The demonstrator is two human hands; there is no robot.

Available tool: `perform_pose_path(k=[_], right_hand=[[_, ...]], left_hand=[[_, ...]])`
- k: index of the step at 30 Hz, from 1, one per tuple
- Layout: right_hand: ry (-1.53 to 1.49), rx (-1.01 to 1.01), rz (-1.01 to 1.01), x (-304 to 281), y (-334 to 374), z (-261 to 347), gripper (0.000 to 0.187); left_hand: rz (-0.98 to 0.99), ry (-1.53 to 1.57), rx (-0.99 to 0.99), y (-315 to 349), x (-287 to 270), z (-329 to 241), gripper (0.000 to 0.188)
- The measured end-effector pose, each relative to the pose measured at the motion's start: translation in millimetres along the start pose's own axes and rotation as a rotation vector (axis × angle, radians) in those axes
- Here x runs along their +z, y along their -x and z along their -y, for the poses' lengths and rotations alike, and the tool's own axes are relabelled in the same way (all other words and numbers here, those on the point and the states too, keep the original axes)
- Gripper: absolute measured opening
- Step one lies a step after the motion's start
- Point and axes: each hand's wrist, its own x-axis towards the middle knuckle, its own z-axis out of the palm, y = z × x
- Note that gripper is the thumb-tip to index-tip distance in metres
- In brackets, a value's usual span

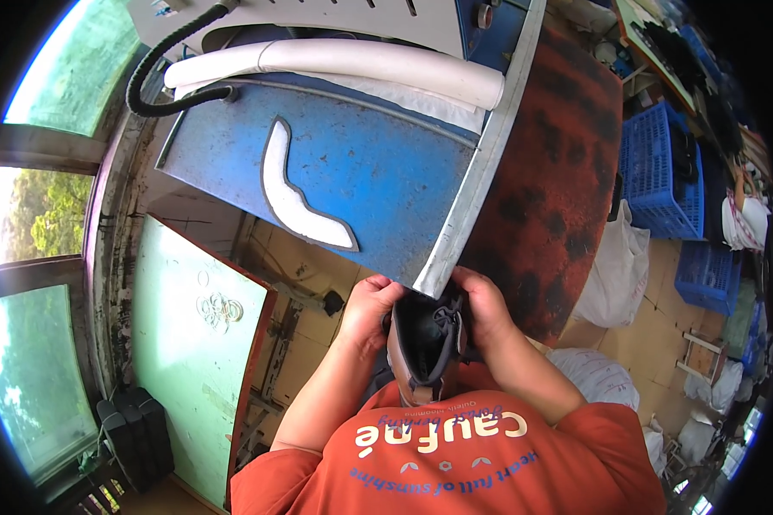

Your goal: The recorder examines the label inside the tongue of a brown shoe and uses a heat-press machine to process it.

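A brown and black shoe [421, 362] is close to my body, its dark opening facing up and its heel toward my shirt. My left hand [371, 311] grips its left side near the front, fingers bent. On the other side, my right hand [484, 307] is closed on the right side of the shoe. The far end of the shoe is hidden under the corner of a metal-edged blue machine table [386, 193]. On that table lies a curved white piece with a grey border [282, 184].
A white roll [361, 69] and a black hose [139, 81] are at the back of the machine. At left is a pale green table [189, 360] with several rings. Right of the machine stand a stained red surface [545, 172], blue crates [661, 180] and white bags [614, 270].
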Motion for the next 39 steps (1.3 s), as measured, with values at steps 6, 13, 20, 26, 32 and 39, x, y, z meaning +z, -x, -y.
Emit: perform_pose_path(k=[6,13,20,26,32,39], right_hand=[[-0.044,-0.027,0.01,3.3,2.7,0.3,0.023],[-0.053,-0.014,0.039,2.3,3.3,0.6,0.024],[-0.035,-0.026,0.044,3.0,3.9,2.1,0.024],[-0.01,-0.029,0.059,2.2,4.9,3.4,0.024],[-0.018,-0.029,0.047,2.6,4.1,2.1,0.024],[-0.048,-0.001,0.004,8.0,2.6,2.6,0.025]], left_hand=[[0.09,0.097,-0.008,5.5,0.0,-3.5,0.005],[0.041,0.047,0.016,6.1,1.0,-2.2,0.005],[0.041,0.033,0.007,5.4,1.3,-1.9,0.005],[0.046,0.048,0.01,6.5,2.8,-2.8,0.005],[0.06,0.048,0.015,4.0,-0.2,-0.1,0.004],[0.04,0.014,-0.018,9.3,6.1,-9.4,0.005]])
